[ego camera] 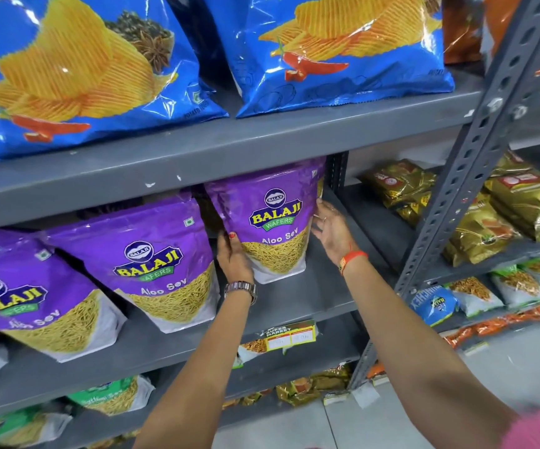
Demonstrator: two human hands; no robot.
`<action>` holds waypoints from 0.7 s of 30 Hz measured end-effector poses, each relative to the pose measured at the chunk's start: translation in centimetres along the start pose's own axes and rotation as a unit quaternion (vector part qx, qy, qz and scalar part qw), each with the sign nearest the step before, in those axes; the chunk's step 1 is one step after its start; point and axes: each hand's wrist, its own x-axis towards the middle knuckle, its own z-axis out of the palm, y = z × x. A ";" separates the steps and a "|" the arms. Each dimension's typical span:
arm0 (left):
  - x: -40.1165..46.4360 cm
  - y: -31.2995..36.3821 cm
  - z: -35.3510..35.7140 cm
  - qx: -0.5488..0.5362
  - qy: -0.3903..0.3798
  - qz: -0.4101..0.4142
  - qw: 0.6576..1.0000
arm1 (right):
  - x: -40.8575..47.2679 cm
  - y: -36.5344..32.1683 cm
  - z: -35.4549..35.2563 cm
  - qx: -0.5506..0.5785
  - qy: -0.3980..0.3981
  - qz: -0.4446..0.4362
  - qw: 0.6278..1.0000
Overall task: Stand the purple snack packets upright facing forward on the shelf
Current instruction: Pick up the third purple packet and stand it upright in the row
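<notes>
Three purple Aloo Sev packets stand on the grey middle shelf (310, 296), all facing forward. The right packet (268, 218) stands upright near the shelf's right end. My left hand (234, 257) grips its lower left edge, thumb on the front. My right hand (330, 228) is beside its right edge with fingers spread, fingertips touching or nearly touching the packet. The middle packet (155, 264) and the left packet (32, 293) lean slightly and stand apart from my hands.
Large blue chip bags (343, 50) fill the shelf above. A grey perforated upright (476, 150) stands to the right, with gold packets (502, 209) on the neighbouring rack. Green packets (113, 396) sit on the shelf below; a price tag (289, 337) hangs on the shelf edge.
</notes>
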 end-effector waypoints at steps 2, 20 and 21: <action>0.0 0.1 -0.1 0.013 -0.036 -0.013 0.999 | -0.4 0.0 -0.1 -0.038 -0.040 0.022 0.998; -1.4 -1.6 -2.2 -0.005 -0.128 -0.180 0.975 | -4.4 2.6 -0.7 -0.100 -0.014 0.005 0.995; -1.4 -1.7 -2.3 -0.007 -0.128 -0.184 0.975 | -4.6 2.7 -0.7 -0.098 -0.013 0.002 0.995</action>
